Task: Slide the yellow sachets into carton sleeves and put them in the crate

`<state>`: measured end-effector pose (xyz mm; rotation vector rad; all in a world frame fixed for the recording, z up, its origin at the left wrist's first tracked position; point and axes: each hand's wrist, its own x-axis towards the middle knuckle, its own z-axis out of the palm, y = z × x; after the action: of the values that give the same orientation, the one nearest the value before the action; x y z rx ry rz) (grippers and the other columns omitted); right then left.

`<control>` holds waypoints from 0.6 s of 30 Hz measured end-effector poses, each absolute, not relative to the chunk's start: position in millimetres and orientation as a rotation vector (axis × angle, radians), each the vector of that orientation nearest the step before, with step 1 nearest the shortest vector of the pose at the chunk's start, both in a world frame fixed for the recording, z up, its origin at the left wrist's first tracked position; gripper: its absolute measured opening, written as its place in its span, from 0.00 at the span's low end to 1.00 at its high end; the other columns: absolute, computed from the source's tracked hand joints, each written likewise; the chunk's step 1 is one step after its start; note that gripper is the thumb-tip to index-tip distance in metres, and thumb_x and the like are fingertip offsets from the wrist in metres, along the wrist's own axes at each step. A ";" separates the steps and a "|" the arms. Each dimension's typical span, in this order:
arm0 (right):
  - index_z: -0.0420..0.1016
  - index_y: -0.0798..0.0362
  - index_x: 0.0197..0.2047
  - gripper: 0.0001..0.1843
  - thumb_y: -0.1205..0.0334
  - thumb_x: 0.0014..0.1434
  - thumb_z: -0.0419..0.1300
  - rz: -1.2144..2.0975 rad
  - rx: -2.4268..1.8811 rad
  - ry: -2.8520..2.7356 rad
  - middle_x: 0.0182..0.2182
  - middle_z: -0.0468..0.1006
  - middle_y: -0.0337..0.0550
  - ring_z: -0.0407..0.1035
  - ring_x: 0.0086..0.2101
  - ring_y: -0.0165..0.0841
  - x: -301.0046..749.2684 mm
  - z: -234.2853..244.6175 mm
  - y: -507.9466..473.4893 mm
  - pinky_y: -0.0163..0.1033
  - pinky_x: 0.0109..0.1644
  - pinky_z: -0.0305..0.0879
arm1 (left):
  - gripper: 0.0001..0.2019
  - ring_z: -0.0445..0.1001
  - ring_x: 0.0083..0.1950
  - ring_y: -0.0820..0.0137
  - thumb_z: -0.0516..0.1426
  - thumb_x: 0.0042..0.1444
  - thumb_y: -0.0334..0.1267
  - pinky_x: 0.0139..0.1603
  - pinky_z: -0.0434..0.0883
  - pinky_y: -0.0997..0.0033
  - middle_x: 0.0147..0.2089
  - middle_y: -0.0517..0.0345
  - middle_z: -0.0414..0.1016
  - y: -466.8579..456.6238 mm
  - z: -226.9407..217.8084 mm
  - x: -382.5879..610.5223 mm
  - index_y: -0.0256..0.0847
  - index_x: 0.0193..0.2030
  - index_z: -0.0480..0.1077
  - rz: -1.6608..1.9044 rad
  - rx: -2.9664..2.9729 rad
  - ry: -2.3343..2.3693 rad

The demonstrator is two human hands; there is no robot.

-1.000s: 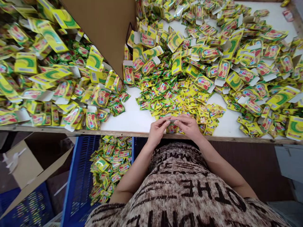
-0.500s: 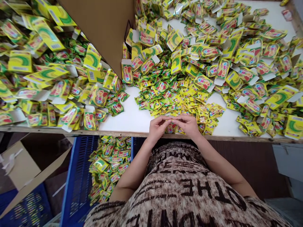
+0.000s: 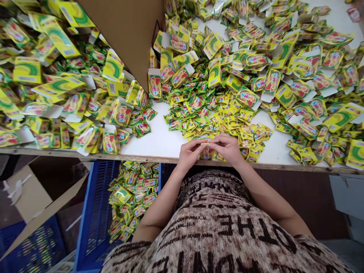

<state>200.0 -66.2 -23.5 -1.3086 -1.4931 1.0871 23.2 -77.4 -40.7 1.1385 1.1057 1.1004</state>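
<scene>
My left hand (image 3: pixel 190 154) and my right hand (image 3: pixel 227 148) meet at the near edge of the white table (image 3: pixel 159 142), fingertips pinched together on one small yellow packet (image 3: pixel 205 143) held between them. Just beyond my hands lies a heap of small yellow-green sachets (image 3: pixel 216 113). Further back and to the right is a spread of open yellow-green cartons (image 3: pixel 273 68) with white flaps.
A brown cardboard divider (image 3: pixel 127 34) stands upright on the table. Left of it is another pile of cartons and sachets (image 3: pixel 57 94). Below the table edge a blue plastic crate (image 3: pixel 93 212) holds more sachets (image 3: pixel 131 193). Flat cardboard (image 3: pixel 31 204) lies on the floor at left.
My fingertips have drawn closer together around the small packet, which now shows as a thin yellow strip. The hands stay at the same spot by the table edge.
</scene>
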 end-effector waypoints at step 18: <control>0.78 0.45 0.47 0.09 0.61 0.64 0.60 0.706 -1.186 -1.803 0.43 0.77 0.46 0.73 0.45 0.37 201.8 -45.0 -99.0 0.47 0.51 0.72 | 0.12 0.79 0.49 0.65 0.63 0.57 0.41 0.53 0.74 0.62 0.46 0.52 0.82 -87.9 -59.4 11.9 0.46 0.47 0.79 1.099 1.471 1.088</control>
<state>201.8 -99.0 -45.0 -1.1865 -1.8029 0.7057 11.9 -87.9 -59.4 1.4708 1.0878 1.0993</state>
